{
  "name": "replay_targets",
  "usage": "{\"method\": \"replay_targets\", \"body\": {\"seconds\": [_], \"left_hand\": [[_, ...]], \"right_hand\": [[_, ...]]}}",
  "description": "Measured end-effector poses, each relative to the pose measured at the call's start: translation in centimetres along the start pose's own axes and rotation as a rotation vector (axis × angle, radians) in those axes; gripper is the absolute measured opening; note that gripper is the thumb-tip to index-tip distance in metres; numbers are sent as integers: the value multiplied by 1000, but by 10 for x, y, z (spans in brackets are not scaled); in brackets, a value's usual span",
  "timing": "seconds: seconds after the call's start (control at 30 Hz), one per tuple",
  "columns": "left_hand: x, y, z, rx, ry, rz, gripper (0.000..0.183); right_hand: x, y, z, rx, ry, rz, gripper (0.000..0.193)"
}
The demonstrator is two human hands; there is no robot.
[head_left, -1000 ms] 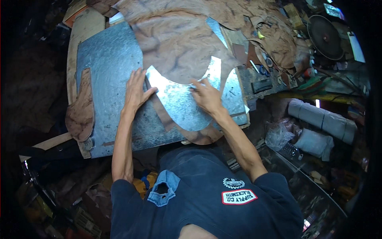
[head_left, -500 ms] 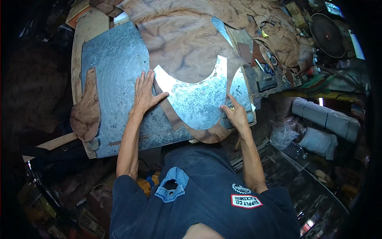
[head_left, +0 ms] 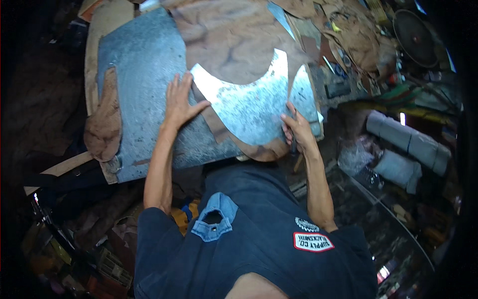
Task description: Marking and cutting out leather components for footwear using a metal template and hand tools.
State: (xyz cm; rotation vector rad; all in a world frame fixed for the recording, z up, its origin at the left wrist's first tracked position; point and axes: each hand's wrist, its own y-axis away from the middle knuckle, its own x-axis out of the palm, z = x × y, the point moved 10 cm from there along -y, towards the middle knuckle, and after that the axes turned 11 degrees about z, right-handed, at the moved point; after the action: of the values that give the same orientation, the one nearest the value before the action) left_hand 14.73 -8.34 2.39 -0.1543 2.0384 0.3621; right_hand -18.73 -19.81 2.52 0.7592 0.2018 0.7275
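A shiny silver, crescent-shaped template (head_left: 246, 107) lies on brown leather (head_left: 269, 151), which shows past its lower curve and left edge. My left hand (head_left: 180, 103) rests with fingers spread on the large grey metal sheet (head_left: 142, 94), its thumb reaching the template's left edge. At the template's right edge my right hand (head_left: 298, 130) is closed around something slim and dark, mostly hidden by the fingers. A narrower silver piece (head_left: 303, 94) lies just right of it.
A large brown hide (head_left: 229, 45) covers the far side of the table. A curved leather piece (head_left: 104, 122) hangs over the left edge. Leather scraps and small tools lie at the far right, below a round fan (head_left: 416, 38). Wrapped rolls (head_left: 408, 142) sit on the right.
The whole view has shifted, so the table appears higher. My right hand has turned and its fingers have curled more along the template's right edge. My left hand stays in place on the sheet.
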Motion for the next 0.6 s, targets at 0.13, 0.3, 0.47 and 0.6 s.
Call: {"method": "replay_targets", "body": {"seconds": [0.13, 0.3, 0.47, 0.6], "left_hand": [[-7, -2, 8, -25, -76, -28, 103], [-1, -3, 11, -2, -96, -69, 100], [3, -3, 13, 12, -92, -84, 99], [-1, -1, 14, 12, -94, -81, 101]], "right_hand": [[10, -1, -6, -10, -195, 145, 75], [14, 23, -29, -64, -313, 63, 75], [43, 36, -40, -26, -459, 134, 73], [43, 35, -43, -65, -392, 134, 74]]}}
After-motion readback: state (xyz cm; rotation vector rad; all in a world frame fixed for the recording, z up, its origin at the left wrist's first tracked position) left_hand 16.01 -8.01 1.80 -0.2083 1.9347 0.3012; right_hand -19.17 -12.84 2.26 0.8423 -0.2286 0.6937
